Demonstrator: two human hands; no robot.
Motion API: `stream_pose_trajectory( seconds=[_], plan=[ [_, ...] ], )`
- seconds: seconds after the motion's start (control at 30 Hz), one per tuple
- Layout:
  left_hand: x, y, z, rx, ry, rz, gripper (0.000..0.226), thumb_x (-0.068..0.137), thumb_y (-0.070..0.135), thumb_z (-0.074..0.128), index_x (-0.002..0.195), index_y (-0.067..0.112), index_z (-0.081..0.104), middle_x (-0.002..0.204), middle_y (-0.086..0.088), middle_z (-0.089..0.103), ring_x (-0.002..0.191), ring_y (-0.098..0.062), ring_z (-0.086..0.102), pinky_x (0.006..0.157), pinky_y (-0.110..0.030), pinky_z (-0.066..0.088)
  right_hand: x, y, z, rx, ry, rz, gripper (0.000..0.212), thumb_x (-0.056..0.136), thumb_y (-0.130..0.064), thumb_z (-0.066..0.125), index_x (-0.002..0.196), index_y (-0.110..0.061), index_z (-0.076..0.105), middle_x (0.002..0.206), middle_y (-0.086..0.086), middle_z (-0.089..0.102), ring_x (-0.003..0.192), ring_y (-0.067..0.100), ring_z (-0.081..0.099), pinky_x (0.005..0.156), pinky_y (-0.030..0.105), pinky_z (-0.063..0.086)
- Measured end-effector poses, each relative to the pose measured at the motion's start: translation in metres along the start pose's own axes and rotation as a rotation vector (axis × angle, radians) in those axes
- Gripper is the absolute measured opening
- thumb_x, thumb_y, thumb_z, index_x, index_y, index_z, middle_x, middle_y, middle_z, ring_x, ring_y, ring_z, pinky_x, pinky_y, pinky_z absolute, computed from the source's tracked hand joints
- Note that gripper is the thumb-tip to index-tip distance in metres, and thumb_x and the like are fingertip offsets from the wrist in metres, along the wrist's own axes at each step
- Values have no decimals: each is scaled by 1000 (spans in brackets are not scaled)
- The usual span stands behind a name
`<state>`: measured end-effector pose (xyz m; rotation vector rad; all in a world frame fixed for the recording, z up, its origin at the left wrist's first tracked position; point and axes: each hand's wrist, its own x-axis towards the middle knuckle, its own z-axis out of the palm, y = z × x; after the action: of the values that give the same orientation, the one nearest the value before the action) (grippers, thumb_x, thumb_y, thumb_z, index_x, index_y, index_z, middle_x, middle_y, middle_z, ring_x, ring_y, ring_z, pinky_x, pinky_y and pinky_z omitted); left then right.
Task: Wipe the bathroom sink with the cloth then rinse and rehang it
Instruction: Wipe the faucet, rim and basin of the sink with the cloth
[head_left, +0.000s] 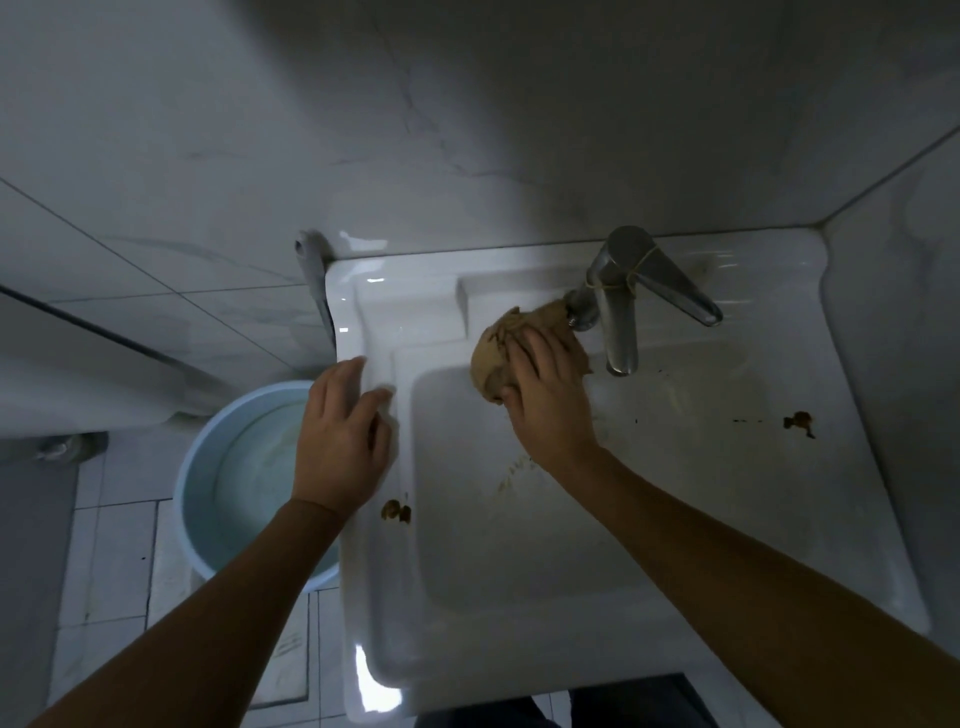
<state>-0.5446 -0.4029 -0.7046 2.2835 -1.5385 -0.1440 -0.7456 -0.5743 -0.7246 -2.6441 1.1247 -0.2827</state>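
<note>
Nearest me, my left hand (345, 436) lies flat with fingers spread on the left rim of the white ceramic sink (519, 613), probably bracing. Just beyond, 1 brown stain (396, 512) sits on that rim. Farther in, my right hand (545, 400) presses palm-down, fingers curled over the bunched tan cloth (498, 353), scrubbing the basin's back edge beside the chrome faucet (621, 306). Another stain (800, 422) waits right.
</note>
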Motion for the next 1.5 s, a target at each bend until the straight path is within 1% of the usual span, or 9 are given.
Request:
stream_pose_trajectory(
  seconds=[0.13, 0.3, 0.5, 0.77, 1.0, 1.13, 1.23, 1.37, 1.5],
  plan=[
    [1, -1, 1, 16, -4, 15, 30, 88, 16, 58, 114, 5, 70, 141, -26, 49, 132, -45, 43, 112, -52, 37, 10, -12, 2, 39, -71, -73, 62, 93, -36, 43, 150, -12, 40, 157, 13, 36, 148, 32, 27, 124, 48, 20],
    [0, -2, 0, 29, -12, -1, 32, 90, 19, 55, 116, 7, 69, 143, -24, 48, 135, -43, 41, 114, -50, 35, 44, -14, 5, -13, -70, -3, 65, 94, -47, 40, 149, -13, 40, 152, 14, 42, 141, 32, 38, 121, 46, 26],
    [0, -1, -1, 2, -21, -12, 33, 91, 20, 54, 118, 7, 68, 144, -22, 48, 136, -41, 41, 115, -50, 35, 18, -2, 4, -12, 49, 165, 65, 94, -34, 58, 149, -4, 39, 153, 19, 42, 140, 35, 40, 120, 45, 28],
    [0, -3, 0, -14, -12, -28, 32, 90, 17, 57, 119, 7, 68, 144, -20, 48, 136, -39, 41, 115, -48, 35, 44, -26, 0, 71, 30, 269, 64, 93, -43, 51, 146, -7, 42, 151, 18, 40, 139, 35, 37, 119, 47, 29],
    [1, -2, 0, -5, -2, -18, 30, 90, 15, 58, 117, 7, 68, 143, -21, 49, 135, -39, 41, 114, -47, 34, 25, -23, 7, 272, 179, -13, 31, 91, -16, 53, 117, -8, 70, 122, 8, 66, 112, 26, 58, 103, 43, 46],
    [3, -1, -1, -9, 14, -6, 30, 90, 15, 55, 115, 5, 69, 140, -23, 50, 132, -41, 42, 112, -47, 36, 4, -12, 0, 329, 202, -25, 23, 93, -11, 60, 112, -7, 73, 112, 7, 72, 104, 24, 65, 96, 42, 53],
    [1, 0, -1, -15, 11, -6, 30, 90, 15, 54, 115, 6, 69, 140, -23, 50, 132, -41, 42, 111, -48, 37, -3, -2, -15, 371, 238, 119, 26, 95, -15, 62, 120, -10, 70, 119, 3, 70, 105, 21, 65, 94, 38, 55],
    [1, 1, -1, -18, -1, -7, 31, 89, 15, 56, 115, 6, 69, 141, -22, 50, 132, -41, 42, 110, -49, 39, 23, -4, -24, 363, 335, 162, 31, 97, -20, 60, 125, -9, 68, 133, 4, 62, 123, 24, 57, 111, 35, 45],
    [1, 0, -2, -16, -5, -3, 29, 87, 12, 61, 114, 5, 69, 140, -23, 50, 131, -42, 43, 107, -51, 41, 48, -13, -5, 117, 173, 241, 37, 95, -28, 56, 128, -14, 61, 144, 10, 50, 130, 30, 48, 112, 42, 37]
  ],
)
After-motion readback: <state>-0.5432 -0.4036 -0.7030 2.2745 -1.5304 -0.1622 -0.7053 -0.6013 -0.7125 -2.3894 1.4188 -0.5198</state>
